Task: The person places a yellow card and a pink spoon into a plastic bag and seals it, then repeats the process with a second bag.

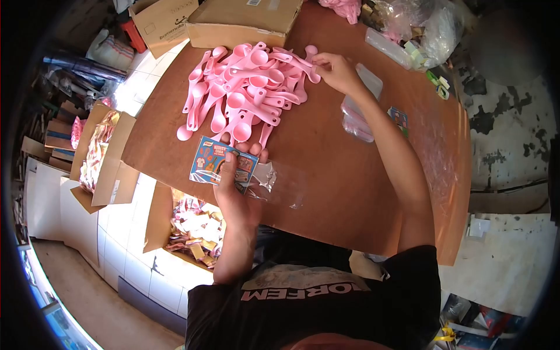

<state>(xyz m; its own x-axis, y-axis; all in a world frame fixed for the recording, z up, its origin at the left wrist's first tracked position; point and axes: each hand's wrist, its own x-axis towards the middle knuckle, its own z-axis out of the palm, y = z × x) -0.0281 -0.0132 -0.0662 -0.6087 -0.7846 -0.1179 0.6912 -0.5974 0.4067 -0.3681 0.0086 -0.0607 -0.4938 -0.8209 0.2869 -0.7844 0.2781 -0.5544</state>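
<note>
My left hand (236, 195) is closed around a blue printed card (219, 163) in a clear plastic bag (263, 178), thumb on top and fingertips showing behind the card's upper edge. Just beyond it lies a big heap of pink plastic spoons (236, 100), their round bowls and handles pointing every way. At the heap's right edge, my right hand (337, 71) has thumb and fingers pinched on a pink spoon (312, 53). Exactly where the fingertips meet that spoon is hard to see.
Clear plastic packs (357, 119) and another printed card (398, 119) lie on the brown table (326, 175). A cardboard box (245, 26) stands behind the heap. Open cartons of small packets (195, 227) sit on the left. Clear bags (440, 35) and green-handled scissors (440, 84) are at far right.
</note>
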